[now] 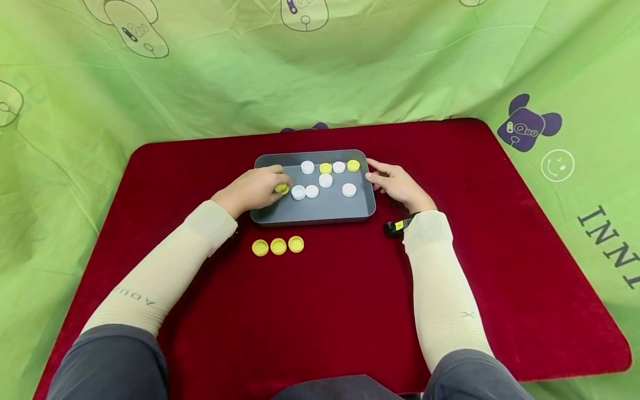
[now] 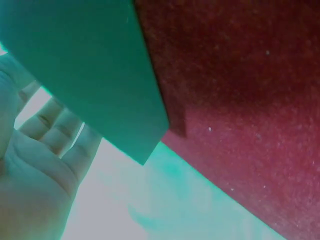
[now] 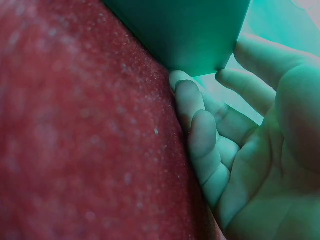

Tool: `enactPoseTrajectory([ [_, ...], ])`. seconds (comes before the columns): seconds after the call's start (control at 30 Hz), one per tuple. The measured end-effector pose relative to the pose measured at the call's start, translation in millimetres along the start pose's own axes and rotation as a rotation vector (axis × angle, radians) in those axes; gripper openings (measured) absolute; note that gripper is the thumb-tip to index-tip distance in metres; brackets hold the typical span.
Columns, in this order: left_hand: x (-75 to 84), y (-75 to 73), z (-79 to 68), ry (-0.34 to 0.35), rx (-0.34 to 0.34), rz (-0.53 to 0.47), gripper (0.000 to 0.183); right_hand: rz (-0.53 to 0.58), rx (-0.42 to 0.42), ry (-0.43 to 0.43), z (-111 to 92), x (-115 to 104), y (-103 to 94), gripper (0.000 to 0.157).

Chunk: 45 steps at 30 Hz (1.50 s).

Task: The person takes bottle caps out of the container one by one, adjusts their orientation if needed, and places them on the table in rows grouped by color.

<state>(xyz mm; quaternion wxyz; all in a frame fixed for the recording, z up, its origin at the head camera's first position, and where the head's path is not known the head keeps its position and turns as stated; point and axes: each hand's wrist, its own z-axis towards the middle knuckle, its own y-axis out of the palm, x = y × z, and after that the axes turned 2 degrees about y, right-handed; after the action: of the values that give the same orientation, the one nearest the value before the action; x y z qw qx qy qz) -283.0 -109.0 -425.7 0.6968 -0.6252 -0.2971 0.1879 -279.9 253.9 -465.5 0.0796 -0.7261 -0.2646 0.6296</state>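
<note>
Nearest to us, the dark sleeves (image 1: 117, 361) are cut by the lower edge. On the red table (image 1: 325, 311) we see three yellow caps (image 1: 278, 246) in a row. Near the right wrist, a black device (image 1: 392, 229) is partly hidden by the cuff. In the grey tray (image 1: 315, 210), the left hand (image 1: 254, 187) pinches one yellow cap (image 1: 282, 189), which its curled fingers partly cover; from the left wrist, the tray hides these fingertips. The right hand (image 1: 401, 184) touches the tray's right side, forefinger and thumb apart. Inside, we count six white caps (image 1: 325, 180) and, farther, two other yellow caps (image 1: 353, 165). Behind, the green cloth (image 1: 350, 72) has figures cut off above.
</note>
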Motion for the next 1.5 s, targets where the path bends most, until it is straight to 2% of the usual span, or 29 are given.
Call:
enactPoseTrajectory([
  [0.23, 7.6, -7.9, -4.5, 0.031, 0.042, 0.031, 0.017, 0.022, -0.016, 0.005, -5.1, -8.4, -1.8, 0.055],
  [0.5, 19.3, -16.5, -8.7, 0.039, 0.021, 0.028, 0.021, 0.024, -0.029, 0.031, 3.2, -3.2, -3.3, 0.055],
  [0.63, 23.9, -18.5, -11.2, 0.05, 0.036, 0.031, 0.022, 0.028, -0.028, 0.027, 3.6, -2.8, -3.7, 0.056],
  [0.93, 32.1, -18.1, -19.0, 0.076, 0.09, 0.031, 0.021, 0.005, -0.003, -0.004, 1.8, -1.4, -2.6, 0.056],
  [1.17, 40.5, -16.9, -25.9, 0.084, 0.104, 0.011, 0.022, 0.015, -0.005, 0.017, 0.4, -0.1, -0.8, 0.056],
  [1.5, 47.2, -12.9, -31.5, 0.09, 0.133, 0.002, 0.026, 0.019, 0.001, 0.001, 0.9, 1.6, -0.5, 0.055],
])
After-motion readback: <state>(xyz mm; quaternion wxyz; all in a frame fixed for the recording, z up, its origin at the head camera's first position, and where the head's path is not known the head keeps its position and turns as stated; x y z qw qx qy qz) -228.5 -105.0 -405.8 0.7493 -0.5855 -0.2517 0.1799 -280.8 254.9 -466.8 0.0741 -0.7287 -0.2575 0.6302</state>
